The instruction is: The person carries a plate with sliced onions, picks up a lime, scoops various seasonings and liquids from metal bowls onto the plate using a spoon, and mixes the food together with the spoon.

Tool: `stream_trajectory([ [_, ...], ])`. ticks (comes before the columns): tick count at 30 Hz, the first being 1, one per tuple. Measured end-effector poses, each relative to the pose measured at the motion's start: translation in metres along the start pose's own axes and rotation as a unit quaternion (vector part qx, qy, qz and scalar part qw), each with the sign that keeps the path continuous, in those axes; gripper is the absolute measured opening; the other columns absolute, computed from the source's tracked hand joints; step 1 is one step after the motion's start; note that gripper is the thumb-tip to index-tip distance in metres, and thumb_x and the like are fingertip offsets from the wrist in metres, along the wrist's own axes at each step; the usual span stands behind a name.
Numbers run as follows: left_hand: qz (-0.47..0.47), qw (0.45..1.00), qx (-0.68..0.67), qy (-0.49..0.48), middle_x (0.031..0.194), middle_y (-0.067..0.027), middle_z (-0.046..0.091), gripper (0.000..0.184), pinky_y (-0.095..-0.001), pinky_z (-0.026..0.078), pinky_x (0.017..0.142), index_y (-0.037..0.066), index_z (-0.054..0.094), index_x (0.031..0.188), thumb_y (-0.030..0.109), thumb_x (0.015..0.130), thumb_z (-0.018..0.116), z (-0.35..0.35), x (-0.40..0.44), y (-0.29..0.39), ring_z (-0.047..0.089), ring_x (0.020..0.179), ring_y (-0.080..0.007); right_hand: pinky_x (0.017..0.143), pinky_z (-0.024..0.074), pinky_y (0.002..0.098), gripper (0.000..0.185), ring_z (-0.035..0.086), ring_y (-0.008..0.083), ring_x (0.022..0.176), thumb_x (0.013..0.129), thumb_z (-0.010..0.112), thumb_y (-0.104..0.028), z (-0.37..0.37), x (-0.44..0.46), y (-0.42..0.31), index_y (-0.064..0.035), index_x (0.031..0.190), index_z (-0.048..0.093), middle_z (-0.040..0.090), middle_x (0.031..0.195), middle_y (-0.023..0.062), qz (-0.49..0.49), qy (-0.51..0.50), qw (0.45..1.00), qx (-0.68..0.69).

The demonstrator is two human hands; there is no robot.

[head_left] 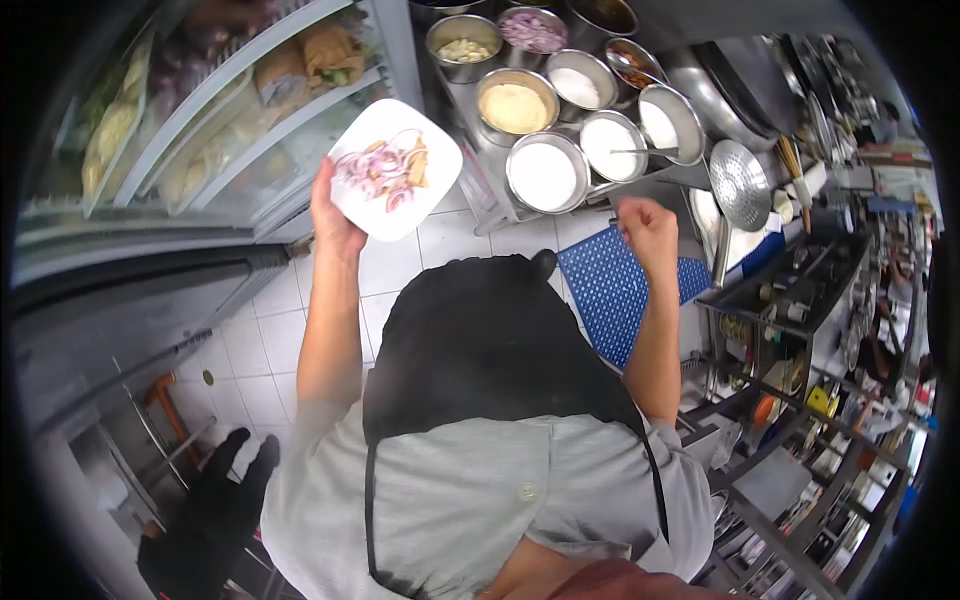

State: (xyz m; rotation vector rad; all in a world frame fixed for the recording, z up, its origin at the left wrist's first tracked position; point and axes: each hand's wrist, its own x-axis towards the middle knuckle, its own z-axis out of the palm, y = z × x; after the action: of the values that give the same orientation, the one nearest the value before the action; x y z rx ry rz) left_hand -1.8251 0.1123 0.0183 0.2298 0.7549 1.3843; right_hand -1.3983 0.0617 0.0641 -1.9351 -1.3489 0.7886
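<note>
Gripping the plate (432, 195) at its left rim, the left hand (338, 215) has its thumb (326, 182) lying on the edge; the other fingers are hidden underneath, so their spread cannot be told. Right hand (650, 232): fingers curled into a loose fist, slightly blurred; whether the tips pinch anything cannot be told. Position: above the blue mat (610, 290), near the counter's near edge.

Plate contents: sliced purple onion (370, 170) and light-brown pieces (418, 168). The plate is raised in the air between the fridge shelves (285, 130) and the left edge of the steel counter (497, 208).

Counter: a bowl of white powder (543, 175) sits by the near left corner. Behind it, toward the left edge, is a bowl of yellow powder (514, 106); farther along that edge, a bowl of pale chopped pieces (464, 48). Just beside the latter: a bowl of chopped purple onion (533, 32).

Perforated ladle (740, 185): beyond the counter's right edge. Second person (205, 515), dark-clothed: behind, to the left, well apart.
</note>
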Motion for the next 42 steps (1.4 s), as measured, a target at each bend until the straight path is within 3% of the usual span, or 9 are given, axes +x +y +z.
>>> stream_trajectory([
  [3, 0.016, 1.000, 0.013, 0.020, 0.130, -0.0198, 0.058, 0.063, -0.0451, 0.043, 0.105, -0.003, 0.049, 0.132, 0.047, 0.095, 0.051, -0.005, 0.000, -0.001, 0.057, 0.119, -0.0334, 0.051, 0.0441, 0.0268, 0.039, 0.056, 0.0087, 0.056, 0.085, 0.071, -0.017, 0.004, 0.020, -0.006, 0.0021, 0.118, 0.063, 0.066, 0.069, 0.0060, -0.047, 0.181, 0.975, 0.121],
  [8, 0.030, 0.999, 0.023, 0.034, 0.131, -0.0190, 0.057, 0.062, -0.0450, 0.043, 0.105, -0.003, 0.049, 0.133, 0.047, 0.096, 0.050, -0.009, 0.001, -0.004, 0.056, 0.120, -0.0329, 0.061, 0.0483, 0.0281, 0.024, 0.062, 0.0145, 0.065, 0.090, 0.069, -0.020, 0.011, 0.080, -0.009, -0.0032, 0.107, 0.067, 0.068, 0.079, 0.0088, -0.031, 0.089, 0.984, 0.150],
  [11, 0.054, 0.996, 0.041, 0.056, 0.131, -0.0188, 0.057, 0.064, -0.0451, 0.043, 0.104, -0.004, 0.048, 0.133, 0.048, 0.096, 0.050, -0.012, -0.002, -0.003, 0.056, 0.120, -0.0331, 0.066, 0.0512, 0.0334, 0.012, 0.064, 0.0245, 0.070, 0.089, 0.065, -0.013, 0.008, 0.064, -0.033, -0.0075, 0.100, 0.068, 0.068, 0.084, 0.0100, -0.366, 0.112, 0.910, -0.157],
  [12, 0.052, 0.996, 0.037, 0.061, 0.131, -0.0187, 0.057, 0.064, -0.0450, 0.043, 0.104, -0.004, 0.048, 0.133, 0.049, 0.096, 0.051, -0.012, -0.004, -0.003, 0.056, 0.120, -0.0330, 0.070, 0.0517, 0.0380, 0.010, 0.063, 0.0310, 0.076, 0.086, 0.064, -0.006, 0.003, 0.046, -0.053, -0.0080, 0.095, 0.067, 0.064, 0.086, 0.0106, -0.377, 0.067, 0.894, -0.232],
  [16, 0.050, 0.996, 0.030, 0.074, 0.131, -0.0187, 0.057, 0.065, -0.0448, 0.044, 0.104, -0.004, 0.049, 0.133, 0.049, 0.095, 0.052, -0.015, -0.006, -0.002, 0.056, 0.121, -0.0326, 0.065, 0.0514, 0.0354, 0.009, 0.063, 0.0263, 0.071, 0.084, 0.068, -0.004, -0.008, 0.025, -0.065, -0.0050, 0.094, 0.068, 0.065, 0.083, 0.0101, -0.438, 0.170, 0.860, -0.199],
  [20, 0.055, 0.995, 0.039, 0.079, 0.131, -0.0187, 0.057, 0.065, -0.0449, 0.044, 0.104, -0.004, 0.049, 0.133, 0.049, 0.094, 0.052, -0.018, -0.007, -0.002, 0.056, 0.121, -0.0326, 0.054, 0.0455, 0.0224, 0.016, 0.058, 0.0064, 0.061, 0.095, 0.065, -0.014, 0.008, 0.009, -0.062, 0.0007, 0.098, 0.070, 0.068, 0.075, 0.0041, -0.178, 0.129, 0.964, 0.150],
  [23, 0.047, 0.995, 0.040, 0.076, 0.131, -0.0188, 0.057, 0.065, -0.0449, 0.044, 0.103, -0.004, 0.049, 0.133, 0.048, 0.095, 0.052, -0.020, -0.006, -0.003, 0.056, 0.120, -0.0326, 0.054, 0.0441, 0.0202, 0.018, 0.055, 0.0036, 0.063, 0.095, 0.065, -0.015, 0.030, 0.002, -0.059, 0.0025, 0.098, 0.069, 0.065, 0.074, 0.0012, -0.112, 0.091, 0.967, 0.210],
  [34, 0.040, 0.995, 0.047, 0.081, 0.130, -0.0186, 0.058, 0.062, -0.0448, 0.045, 0.103, -0.003, 0.051, 0.131, 0.048, 0.095, 0.052, -0.006, -0.010, -0.006, 0.057, 0.119, -0.0324, 0.049, 0.0460, 0.0223, 0.022, 0.058, 0.0070, 0.060, 0.095, 0.065, -0.021, 0.053, 0.010, -0.048, 0.0009, 0.098, 0.069, 0.066, 0.074, 0.0043, -0.033, 0.038, 0.970, 0.237],
  [42, -0.012, 0.998, 0.024, 0.060, 0.130, -0.0189, 0.059, 0.061, -0.0443, 0.042, 0.105, -0.002, 0.052, 0.131, 0.046, 0.094, 0.053, 0.010, -0.007, -0.020, 0.058, 0.118, -0.0314, 0.049, 0.0448, 0.0236, 0.029, 0.057, 0.0113, 0.058, 0.092, 0.068, -0.022, 0.017, 0.018, -0.048, 0.0048, 0.101, 0.067, 0.065, 0.075, 0.0081, 0.064, 0.026, 0.890, 0.451],
])
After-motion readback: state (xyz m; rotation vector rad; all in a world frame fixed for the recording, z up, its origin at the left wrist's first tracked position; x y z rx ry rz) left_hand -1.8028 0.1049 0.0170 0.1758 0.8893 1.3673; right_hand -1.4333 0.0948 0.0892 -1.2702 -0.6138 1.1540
